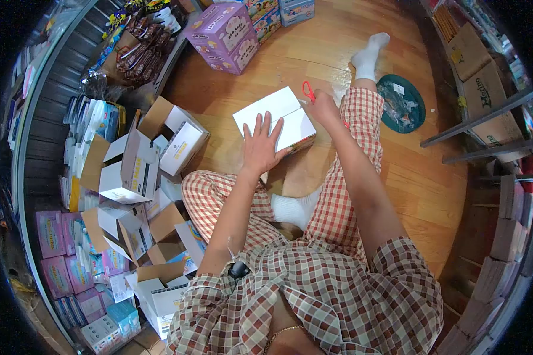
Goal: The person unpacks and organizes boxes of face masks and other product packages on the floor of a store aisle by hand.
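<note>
A white box (275, 111) with closed top flaps stands on the wooden floor between my legs. My left hand (263, 144) lies on its top with the fingers spread. At the box's right side is my right hand (324, 108), closed around red-handled scissors (308, 90). The red handle loops stick out above that hand; the blades are hidden. A seam runs across the box top between the two flaps.
Opened white cartons (129, 171) pile up at the left beside shelves of small packages. Purple boxes (224, 36) stand at the top. A dark green round tray (416, 112) lies right of my outstretched foot. Metal shelf bars (479, 123) and a brown carton (490, 97) are at the right.
</note>
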A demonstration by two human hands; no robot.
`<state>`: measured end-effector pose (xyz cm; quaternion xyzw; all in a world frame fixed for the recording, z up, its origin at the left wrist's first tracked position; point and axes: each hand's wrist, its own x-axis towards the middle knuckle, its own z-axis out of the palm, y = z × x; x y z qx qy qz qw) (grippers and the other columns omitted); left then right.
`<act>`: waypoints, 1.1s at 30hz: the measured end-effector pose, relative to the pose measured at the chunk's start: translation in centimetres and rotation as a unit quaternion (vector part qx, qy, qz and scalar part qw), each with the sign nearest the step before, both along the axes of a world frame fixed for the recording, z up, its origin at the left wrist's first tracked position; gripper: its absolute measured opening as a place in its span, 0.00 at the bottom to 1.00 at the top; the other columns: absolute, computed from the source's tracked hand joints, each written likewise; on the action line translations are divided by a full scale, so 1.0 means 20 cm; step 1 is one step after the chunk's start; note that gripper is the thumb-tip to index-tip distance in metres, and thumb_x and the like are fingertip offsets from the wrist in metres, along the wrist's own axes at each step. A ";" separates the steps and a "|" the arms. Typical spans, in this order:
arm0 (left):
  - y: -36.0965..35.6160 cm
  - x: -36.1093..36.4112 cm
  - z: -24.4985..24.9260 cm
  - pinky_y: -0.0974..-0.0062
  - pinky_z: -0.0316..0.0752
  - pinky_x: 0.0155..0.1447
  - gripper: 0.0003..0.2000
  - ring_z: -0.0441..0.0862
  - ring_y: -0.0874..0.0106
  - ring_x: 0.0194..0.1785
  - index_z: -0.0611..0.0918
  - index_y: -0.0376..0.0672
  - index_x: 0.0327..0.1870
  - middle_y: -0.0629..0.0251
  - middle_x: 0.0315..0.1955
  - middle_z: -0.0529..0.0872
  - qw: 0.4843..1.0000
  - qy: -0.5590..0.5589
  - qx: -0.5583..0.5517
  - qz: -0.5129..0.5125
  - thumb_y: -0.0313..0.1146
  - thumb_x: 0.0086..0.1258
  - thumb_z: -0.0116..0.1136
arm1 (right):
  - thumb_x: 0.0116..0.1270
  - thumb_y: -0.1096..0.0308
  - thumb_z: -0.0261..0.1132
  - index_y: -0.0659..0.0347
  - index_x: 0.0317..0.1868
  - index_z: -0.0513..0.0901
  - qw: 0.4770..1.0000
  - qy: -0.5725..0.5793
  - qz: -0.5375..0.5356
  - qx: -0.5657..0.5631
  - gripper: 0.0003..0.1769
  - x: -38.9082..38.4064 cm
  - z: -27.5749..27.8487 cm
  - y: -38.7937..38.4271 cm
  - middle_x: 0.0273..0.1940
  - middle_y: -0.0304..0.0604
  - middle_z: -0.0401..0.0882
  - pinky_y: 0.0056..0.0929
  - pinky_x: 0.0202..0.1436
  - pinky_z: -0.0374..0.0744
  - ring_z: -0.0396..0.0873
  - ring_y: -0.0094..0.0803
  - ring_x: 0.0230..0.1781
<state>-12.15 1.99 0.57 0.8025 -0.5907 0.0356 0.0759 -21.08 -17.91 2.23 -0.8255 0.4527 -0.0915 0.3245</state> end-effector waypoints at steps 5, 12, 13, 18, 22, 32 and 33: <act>0.00 0.00 0.00 0.39 0.43 0.68 0.39 0.46 0.52 0.73 0.57 0.57 0.71 0.51 0.70 0.53 1.000 0.007 0.003 0.005 0.59 0.59 0.54 | 0.56 0.67 0.61 0.66 0.34 0.76 0.999 -0.030 -0.005 -0.045 0.10 -0.01 -0.05 0.00 0.35 0.62 0.79 0.47 0.40 0.75 0.78 0.55 0.39; 0.01 0.01 -0.01 0.38 0.45 0.67 0.39 0.49 0.52 0.72 0.60 0.54 0.70 0.50 0.69 0.56 1.000 0.004 -0.019 0.002 0.59 0.58 0.55 | 0.56 0.68 0.64 0.68 0.32 0.75 0.996 -0.075 0.030 -0.047 0.10 -0.04 -0.08 -0.01 0.31 0.60 0.78 0.42 0.38 0.74 0.79 0.53 0.35; 0.01 0.01 -0.01 0.38 0.45 0.67 0.39 0.49 0.52 0.72 0.60 0.54 0.69 0.50 0.69 0.56 1.000 0.008 -0.020 -0.001 0.59 0.58 0.55 | 0.56 0.69 0.65 0.68 0.32 0.75 0.996 -0.072 0.025 -0.047 0.10 -0.04 -0.07 0.00 0.30 0.59 0.78 0.41 0.37 0.74 0.79 0.52 0.34; 0.01 0.00 0.00 0.38 0.45 0.67 0.38 0.49 0.52 0.72 0.60 0.54 0.69 0.51 0.69 0.55 1.000 0.004 -0.014 0.000 0.59 0.58 0.55 | 0.56 0.66 0.64 0.66 0.34 0.76 0.996 -0.077 0.020 -0.032 0.11 -0.02 -0.11 -0.03 0.33 0.60 0.79 0.43 0.40 0.75 0.79 0.53 0.37; 0.00 -0.01 0.03 0.40 0.46 0.67 0.39 0.48 0.53 0.73 0.58 0.54 0.70 0.52 0.70 0.53 1.000 0.002 0.011 0.010 0.59 0.59 0.54 | 0.57 0.65 0.62 0.64 0.38 0.78 0.998 -0.056 0.027 -0.013 0.12 -0.02 -0.08 -0.03 0.35 0.60 0.80 0.45 0.42 0.75 0.79 0.54 0.41; 0.00 -0.01 0.02 0.40 0.46 0.68 0.39 0.48 0.54 0.73 0.57 0.56 0.71 0.53 0.70 0.53 1.000 -0.001 0.010 0.020 0.58 0.59 0.55 | 0.58 0.67 0.63 0.66 0.35 0.75 0.993 -0.039 0.069 -0.087 0.11 -0.07 -0.07 -0.02 0.31 0.59 0.79 0.45 0.38 0.75 0.79 0.54 0.37; 0.00 -0.01 0.01 0.39 0.45 0.67 0.38 0.48 0.53 0.73 0.59 0.55 0.70 0.51 0.69 0.54 1.000 -0.001 0.000 0.018 0.59 0.58 0.55 | 0.58 0.67 0.62 0.66 0.36 0.75 0.993 -0.027 0.065 -0.097 0.11 -0.08 -0.05 0.00 0.32 0.59 0.79 0.45 0.39 0.75 0.79 0.54 0.37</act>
